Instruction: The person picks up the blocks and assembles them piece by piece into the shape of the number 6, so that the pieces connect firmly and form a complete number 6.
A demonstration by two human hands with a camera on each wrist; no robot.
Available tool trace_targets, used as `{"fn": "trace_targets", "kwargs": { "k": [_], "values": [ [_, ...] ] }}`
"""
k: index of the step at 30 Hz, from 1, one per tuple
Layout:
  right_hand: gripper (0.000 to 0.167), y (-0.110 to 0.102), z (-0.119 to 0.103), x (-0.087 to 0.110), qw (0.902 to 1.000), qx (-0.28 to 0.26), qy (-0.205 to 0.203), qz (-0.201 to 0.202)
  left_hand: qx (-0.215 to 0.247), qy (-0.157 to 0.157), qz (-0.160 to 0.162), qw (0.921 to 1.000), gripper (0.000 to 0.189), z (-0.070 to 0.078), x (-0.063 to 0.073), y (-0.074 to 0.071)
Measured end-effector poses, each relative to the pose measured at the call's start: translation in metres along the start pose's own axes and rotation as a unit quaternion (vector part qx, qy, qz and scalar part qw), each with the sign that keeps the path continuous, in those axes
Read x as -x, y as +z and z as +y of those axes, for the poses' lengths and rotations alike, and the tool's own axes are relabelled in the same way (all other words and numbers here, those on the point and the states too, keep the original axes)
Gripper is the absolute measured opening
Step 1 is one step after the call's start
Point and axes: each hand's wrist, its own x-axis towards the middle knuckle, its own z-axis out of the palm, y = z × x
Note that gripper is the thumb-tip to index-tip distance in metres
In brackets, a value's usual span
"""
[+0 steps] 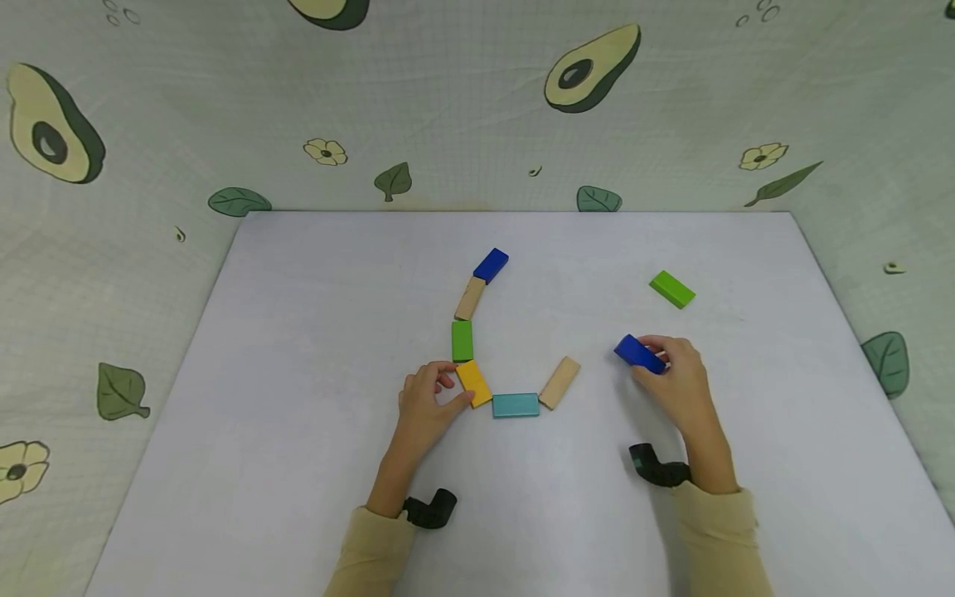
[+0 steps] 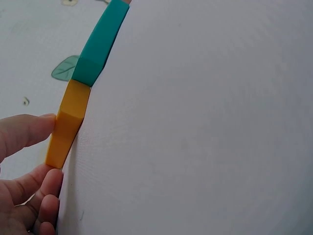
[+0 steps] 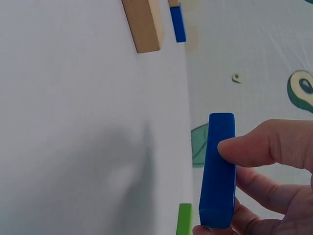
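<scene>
A yellow block (image 1: 473,383) lies on the white table, and my left hand (image 1: 429,400) pinches it between thumb and fingers. Its end meets a teal block (image 1: 516,405), as the left wrist view also shows. My right hand (image 1: 675,377) grips a blue block (image 1: 639,354) held above the table, its shadow below; in the right wrist view the thumb presses on this blue block (image 3: 218,171). The curved row continues upward from the yellow block with a green block (image 1: 462,341), a plain wooden block (image 1: 470,298) and another blue block (image 1: 491,265). To the right of the teal one lies a slanted wooden block (image 1: 559,383).
A single green block (image 1: 672,289) lies apart at the right, beyond my right hand. The white table (image 1: 298,332) ends at a straight far edge, with avocado-print cloth (image 1: 462,99) behind and beside it. Each wrist carries a black camera mount (image 1: 431,508).
</scene>
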Motion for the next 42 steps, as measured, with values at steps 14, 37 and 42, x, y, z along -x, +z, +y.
{"fn": "trace_targets", "kwargs": {
  "k": [14,37,42],
  "values": [
    [0.038,0.018,-0.027,-0.011,0.9994,-0.008,-0.032,-0.01,-0.005,0.001,0.001,1.0,0.043,-0.001,-0.001,0.001],
    [0.041,0.042,-0.063,-0.026,0.9955,-0.021,-0.055,-0.074,-0.003,-0.009,-0.003,0.9999,0.043,0.0,-0.001,0.0],
    [0.041,0.045,-0.07,-0.031,0.9945,-0.013,-0.069,-0.077,-0.002,-0.01,-0.004,0.9999,0.043,0.0,-0.001,0.0]
  ]
}}
